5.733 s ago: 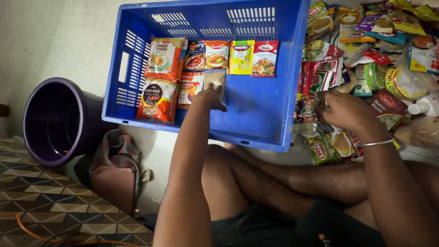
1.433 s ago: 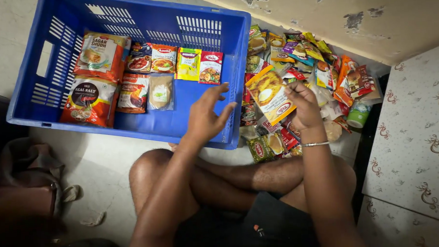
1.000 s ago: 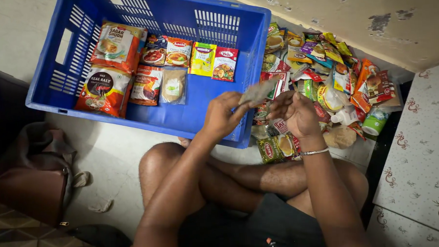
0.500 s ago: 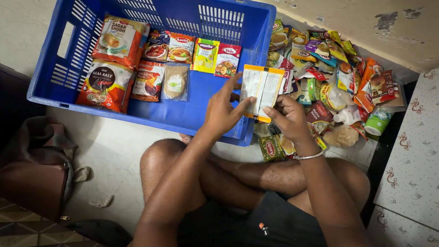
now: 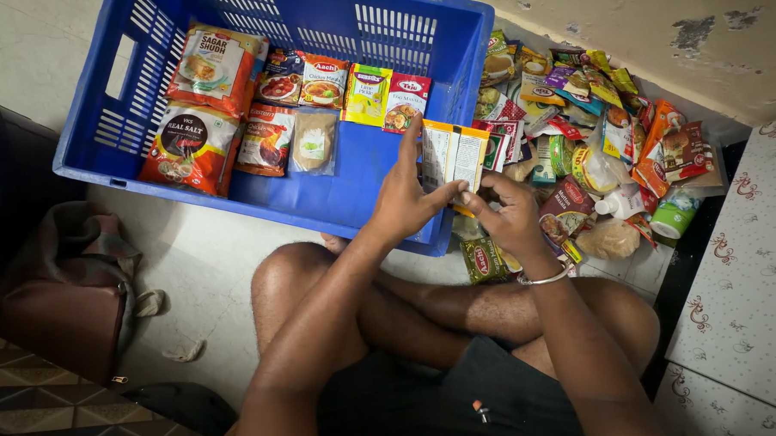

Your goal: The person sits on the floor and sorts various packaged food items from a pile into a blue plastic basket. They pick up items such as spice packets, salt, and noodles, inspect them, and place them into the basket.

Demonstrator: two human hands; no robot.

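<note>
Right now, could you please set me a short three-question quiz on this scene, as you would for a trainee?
1. True or false: both hands hold the yellow-and-white packet above the blue crate.
2. Which lies in the crate's near row? A) the clear pouch of brown powder B) a green bottle C) a metal spoon
3. Fill in: the pile of loose packets lies on the floor to the crate's ____ side.

Key
1. True: the left hand and the right hand each pinch its lower edge.
2. A
3. Right
</note>
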